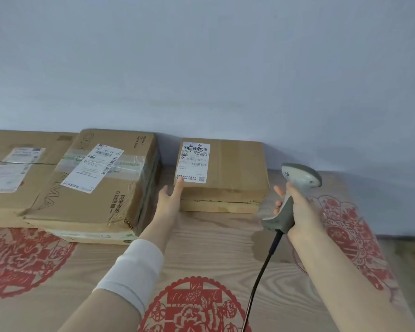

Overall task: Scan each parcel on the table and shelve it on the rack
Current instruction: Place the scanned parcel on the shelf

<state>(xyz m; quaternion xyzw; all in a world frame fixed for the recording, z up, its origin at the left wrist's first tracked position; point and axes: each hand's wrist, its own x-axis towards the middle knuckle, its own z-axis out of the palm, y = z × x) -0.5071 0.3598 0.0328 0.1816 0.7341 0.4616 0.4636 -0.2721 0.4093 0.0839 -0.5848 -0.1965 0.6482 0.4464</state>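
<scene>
Parcel (235, 164) at frame centre: left hand (170, 200) steadies its corner with straight fingers (180, 185); right hand (302, 209) grips the scanner (300, 176). Best tilt its head squarely toward the label (193, 162).

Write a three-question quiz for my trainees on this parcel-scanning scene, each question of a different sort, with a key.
1. True or false: the right hand holds the grey handheld barcode scanner.
2. What does the left hand touch? A: the small brown cardboard parcel with a handwritten white label. B: the large taped brown cardboard parcel. C: the black scanner cable.
3. Fill in: the wood-grain table bears ___ floral patterns.

Key: 1 true; 2 A; 3 red.
</scene>
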